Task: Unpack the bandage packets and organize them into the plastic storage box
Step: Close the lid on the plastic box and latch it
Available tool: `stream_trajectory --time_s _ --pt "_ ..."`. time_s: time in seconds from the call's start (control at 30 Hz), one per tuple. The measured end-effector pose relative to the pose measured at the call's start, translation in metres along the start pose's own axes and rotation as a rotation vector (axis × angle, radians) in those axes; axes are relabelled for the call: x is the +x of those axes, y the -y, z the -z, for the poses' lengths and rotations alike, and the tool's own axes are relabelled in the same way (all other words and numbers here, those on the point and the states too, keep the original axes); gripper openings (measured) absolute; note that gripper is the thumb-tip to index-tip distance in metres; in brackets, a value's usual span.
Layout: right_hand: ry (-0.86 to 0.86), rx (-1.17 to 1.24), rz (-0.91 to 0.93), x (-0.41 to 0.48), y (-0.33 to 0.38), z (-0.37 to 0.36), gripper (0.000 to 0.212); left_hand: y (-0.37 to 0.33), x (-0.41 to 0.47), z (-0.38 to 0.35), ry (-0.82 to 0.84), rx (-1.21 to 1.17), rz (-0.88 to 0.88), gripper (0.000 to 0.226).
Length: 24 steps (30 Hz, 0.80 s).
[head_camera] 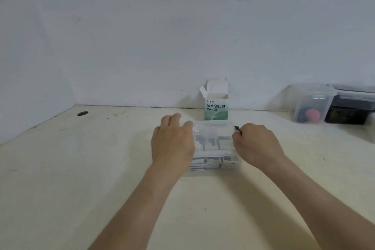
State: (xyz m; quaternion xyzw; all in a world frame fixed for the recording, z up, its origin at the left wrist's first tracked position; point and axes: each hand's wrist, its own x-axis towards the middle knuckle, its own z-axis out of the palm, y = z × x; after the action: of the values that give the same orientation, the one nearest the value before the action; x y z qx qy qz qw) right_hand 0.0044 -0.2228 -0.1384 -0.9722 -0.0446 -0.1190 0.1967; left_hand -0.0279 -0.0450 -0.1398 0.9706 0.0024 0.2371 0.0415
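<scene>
Pale, matte wall (182, 26) meets a cream wooden table (81, 168) whose surface is smooth but scuffed, with a small round hole (82, 113) far to the left.

At the middle of the table sits the plastic storage box (213, 130), a clear rectangular box with rounded corners and its lid resting on top. Through its see-through walls I can see the bandage packets (211, 163), flat paper wrappers in white and dark tones, stacked in rows inside.

The left hand (172, 144) lies over the box's left end, fingers loosely spread across the lid and far corner, a little blurred. The right hand (256, 146) is at the box's right end with its fingers curled in, pinching a small dark tab (237, 129) at the lid's edge; whether that tab belongs to the box I cannot tell.

Just behind the box, against the wall, stands a white and green cardboard carton (216, 107), upright, its top flaps open.

Far to the right are a clear lidded tub (310, 105) holding a red ball (313, 115) and, touching it, a second lidded container (353, 107) with dark contents.
</scene>
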Motion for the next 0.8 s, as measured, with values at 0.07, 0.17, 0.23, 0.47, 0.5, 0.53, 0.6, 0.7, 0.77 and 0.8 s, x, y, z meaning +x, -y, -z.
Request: stream_trajectory --time_s 0.07,0.17,0.23,0.47,0.5,0.53,0.6,0.7,0.77,0.8 --pt "0.101 0.143 -0.007 0.006 0.002 -0.003 0.045 -0.01 -0.004 0.003 -0.02 -0.135 -0.129 0.045" --pt "0.306 0.601 -0.163 0.023 -0.002 0.001 0.05 -0.012 -0.009 0.001 0.225 -0.092 -0.194 0.063" --pt "0.336 0.846 -0.266 0.04 -0.012 0.001 0.037 -0.002 -0.008 0.006 0.279 -0.112 -0.185 0.061" --pt "0.325 1.029 -0.274 0.101 -0.013 -0.021 0.093 0.016 -0.013 -0.019 -0.067 -0.318 -0.297 0.034" --pt "0.312 1.025 -0.26 0.109 -0.01 -0.026 0.096 0.018 -0.013 -0.023 -0.124 -0.346 -0.303 0.029" --pt "0.287 1.028 -0.247 0.114 -0.007 -0.029 0.095 0.019 -0.012 -0.027 -0.153 -0.375 -0.297 0.028" --pt "0.272 1.049 -0.24 0.123 -0.004 -0.036 0.087 0.019 -0.011 -0.031 -0.181 -0.424 -0.262 0.036" --pt "0.275 1.085 -0.256 0.134 -0.006 -0.05 0.1 0.016 -0.011 -0.035 -0.233 -0.455 -0.241 0.039" --pt "0.241 1.093 -0.258 0.133 -0.008 -0.052 0.099 0.013 -0.012 -0.036 -0.257 -0.479 -0.24 0.04" --pt "0.219 1.079 -0.26 0.131 -0.009 -0.053 0.095 0.013 -0.013 -0.037 -0.267 -0.489 -0.241 0.039"
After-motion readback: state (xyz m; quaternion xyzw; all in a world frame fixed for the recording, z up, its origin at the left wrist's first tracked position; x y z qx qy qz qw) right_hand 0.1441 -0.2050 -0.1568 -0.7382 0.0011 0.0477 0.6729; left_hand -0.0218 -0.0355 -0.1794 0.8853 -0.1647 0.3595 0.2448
